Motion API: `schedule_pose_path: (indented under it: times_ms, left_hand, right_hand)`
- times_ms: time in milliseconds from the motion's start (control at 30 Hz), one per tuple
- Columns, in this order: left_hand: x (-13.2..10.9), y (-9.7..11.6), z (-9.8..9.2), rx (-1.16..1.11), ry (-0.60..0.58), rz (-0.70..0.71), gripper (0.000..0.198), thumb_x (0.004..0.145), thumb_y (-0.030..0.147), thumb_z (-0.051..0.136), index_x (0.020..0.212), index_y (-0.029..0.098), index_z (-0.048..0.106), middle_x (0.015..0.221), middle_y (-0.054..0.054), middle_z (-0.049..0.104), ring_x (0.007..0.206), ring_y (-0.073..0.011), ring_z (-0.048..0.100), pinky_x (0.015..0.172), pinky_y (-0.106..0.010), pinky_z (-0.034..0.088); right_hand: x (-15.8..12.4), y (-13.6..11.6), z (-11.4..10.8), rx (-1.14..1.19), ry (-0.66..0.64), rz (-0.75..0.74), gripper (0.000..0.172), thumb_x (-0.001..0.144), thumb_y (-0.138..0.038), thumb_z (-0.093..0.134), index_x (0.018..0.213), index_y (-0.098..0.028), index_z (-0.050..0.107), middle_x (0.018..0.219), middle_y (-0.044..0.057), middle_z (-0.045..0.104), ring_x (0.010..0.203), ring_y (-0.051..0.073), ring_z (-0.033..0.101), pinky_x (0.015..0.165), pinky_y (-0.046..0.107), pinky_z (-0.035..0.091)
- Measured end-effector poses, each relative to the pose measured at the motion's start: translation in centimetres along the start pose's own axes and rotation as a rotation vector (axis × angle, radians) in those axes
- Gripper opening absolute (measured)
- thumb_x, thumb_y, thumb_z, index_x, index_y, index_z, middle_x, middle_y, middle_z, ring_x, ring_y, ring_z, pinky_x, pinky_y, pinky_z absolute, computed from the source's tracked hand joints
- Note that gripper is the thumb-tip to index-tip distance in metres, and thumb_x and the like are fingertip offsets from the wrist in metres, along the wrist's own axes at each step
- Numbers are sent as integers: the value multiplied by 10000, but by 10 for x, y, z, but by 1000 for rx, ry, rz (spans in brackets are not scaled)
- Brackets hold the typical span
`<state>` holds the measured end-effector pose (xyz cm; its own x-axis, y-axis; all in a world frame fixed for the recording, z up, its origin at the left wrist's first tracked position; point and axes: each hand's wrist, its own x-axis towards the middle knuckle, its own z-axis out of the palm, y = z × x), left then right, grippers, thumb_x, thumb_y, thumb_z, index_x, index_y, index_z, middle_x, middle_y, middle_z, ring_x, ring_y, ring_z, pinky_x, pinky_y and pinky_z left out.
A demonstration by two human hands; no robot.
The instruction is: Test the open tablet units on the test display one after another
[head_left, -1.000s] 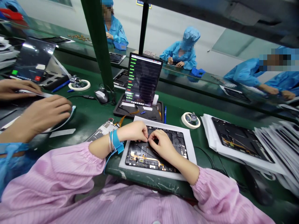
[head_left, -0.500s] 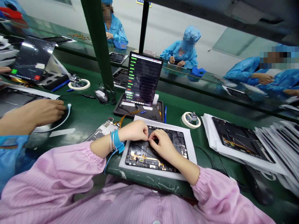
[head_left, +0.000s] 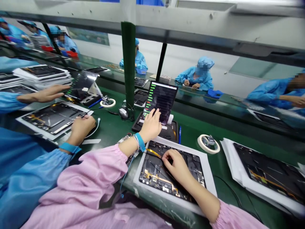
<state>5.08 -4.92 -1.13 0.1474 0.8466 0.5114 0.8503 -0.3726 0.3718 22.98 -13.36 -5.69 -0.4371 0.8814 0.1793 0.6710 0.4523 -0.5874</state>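
My left hand (head_left: 151, 124) reaches forward to the upright tablet (head_left: 162, 101), its fingers spread against the lower part of the lit screen with green text lines. A blue wrist strap sits on that wrist. My right hand (head_left: 176, 165) rests on the opened tablet back (head_left: 188, 178), which lies on a white foam sheet (head_left: 209, 187). Its fingers are curled together and press down near an orange flex cable (head_left: 153, 153); whether they hold anything is hidden.
A co-worker in blue at the left has one hand (head_left: 81, 127) by a white cable and another opened tablet (head_left: 51, 117). A tape roll (head_left: 208, 143) sits right of my work. Stacked tablets on foam (head_left: 267, 175) lie at the right. A mouse (head_left: 124, 113) stands by the green post (head_left: 128, 63).
My left hand left the opened tablet and moved forward to the upright screen. The view swung up and left. The co-worker's hands shifted.
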Motion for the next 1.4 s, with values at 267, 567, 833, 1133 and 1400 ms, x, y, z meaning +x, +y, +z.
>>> schedule_pose_path:
  times_ms: [267,567,833,1133,1400]
  left_hand:
    - [21,11,11,98,28,-54,548,808,206,426,1317,14,359,1457,-192,317,1393,-299,134,1113,-484,167]
    - [-33,105,21,-208,-301,87,221,847,217,444,978,155,610,963,-84,643,970,-220,527,882,-344,439]
    - [-47,91,61,-48,-366,321,141,857,250,505,866,149,604,914,-97,593,923,-239,496,778,-356,411]
    - [-51,100,72,133,-356,351,170,865,295,526,921,137,558,923,-101,581,888,-251,507,716,-355,384]
    - [-47,98,72,155,-396,389,309,873,413,509,914,113,570,878,-119,614,904,-280,522,718,-370,378]
  right_hand:
    - [-1,2,3,-16,17,-20,84,792,-132,536,745,-199,554,769,17,588,779,194,533,713,322,411]
    - [-26,-6,-69,-300,-224,-40,150,769,-197,627,918,-183,619,942,97,664,855,264,607,747,357,446]
    - [-124,30,-139,-304,-230,329,178,714,-157,641,863,-220,566,878,26,624,820,198,574,720,301,429]
    - [-156,57,-124,29,114,567,318,875,-376,453,1085,-177,584,835,44,620,683,162,568,640,285,455]
    - [-144,56,-94,164,114,428,290,878,-382,469,997,-191,654,845,48,621,735,161,571,670,277,461]
